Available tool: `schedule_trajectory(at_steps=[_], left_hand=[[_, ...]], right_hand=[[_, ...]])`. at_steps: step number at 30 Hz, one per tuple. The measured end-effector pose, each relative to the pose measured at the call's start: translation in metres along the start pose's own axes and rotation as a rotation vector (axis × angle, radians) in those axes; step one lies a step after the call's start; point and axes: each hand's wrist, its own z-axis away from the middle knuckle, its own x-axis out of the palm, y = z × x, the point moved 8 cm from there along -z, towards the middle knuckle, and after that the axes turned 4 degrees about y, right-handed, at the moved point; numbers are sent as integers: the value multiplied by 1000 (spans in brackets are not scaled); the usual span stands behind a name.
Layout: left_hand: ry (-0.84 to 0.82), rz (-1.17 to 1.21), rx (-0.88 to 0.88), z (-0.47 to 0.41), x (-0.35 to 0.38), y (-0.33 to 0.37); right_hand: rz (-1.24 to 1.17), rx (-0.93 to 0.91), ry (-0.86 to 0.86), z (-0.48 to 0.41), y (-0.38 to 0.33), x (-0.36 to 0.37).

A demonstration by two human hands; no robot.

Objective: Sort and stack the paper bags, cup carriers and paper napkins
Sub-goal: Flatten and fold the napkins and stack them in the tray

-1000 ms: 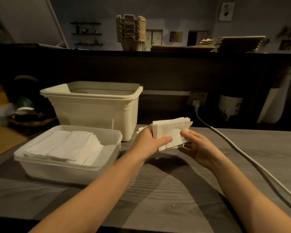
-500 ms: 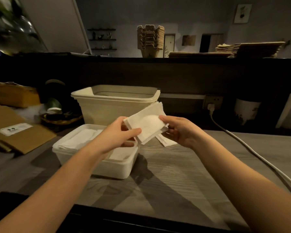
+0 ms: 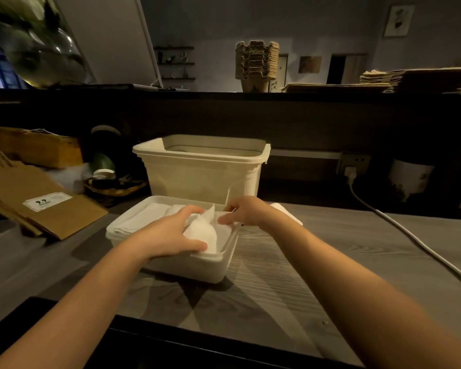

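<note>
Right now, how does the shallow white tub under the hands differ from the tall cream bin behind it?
The shallow white plastic tub is low; the tall cream plastic bin behind it stands higher. The tub holds folded white paper napkins, gripped by the left hand and right hand; the bin is untouched, its contents hidden. Both are open-topped and rectangular.

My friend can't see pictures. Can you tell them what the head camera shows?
The left hand and right hand hold white napkins inside a low white box. A taller box stands behind it, brown paper bags lie to the left, and cup carriers are stacked up high at the back.
</note>
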Motion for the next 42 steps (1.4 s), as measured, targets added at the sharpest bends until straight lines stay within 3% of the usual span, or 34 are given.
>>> schedule_trajectory(at_steps=[5, 11, 14, 17, 22, 26, 28, 32, 42], left_hand=[[-23, -105, -21, -3, -3, -2], [283, -150, 98, -6, -27, 12], [292, -152, 199, -12, -23, 29], [176, -230, 204, -25, -11, 31], [-187, -406, 209, -40, 26, 25], [-296, -331, 199, -44, 35, 16], [-309, -334, 207, -44, 37, 14], [-275, -294, 174, -42, 35, 16], [170, -68, 303, -36, 4, 44]], right_hand=[[9, -10, -31, -5, 2, 5], [100, -25, -44, -11, 1, 7], [151, -42, -24, -12, 2, 9], [235, -82, 60, -9, 3, 5], [162, -226, 415, 16, 5, -31], [180, -116, 545, 25, 57, -52], [228, -13, 479, 20, 92, -51], [426, 29, 91, 8, 128, -19], [634, 4, 78, 36, 108, -21]])
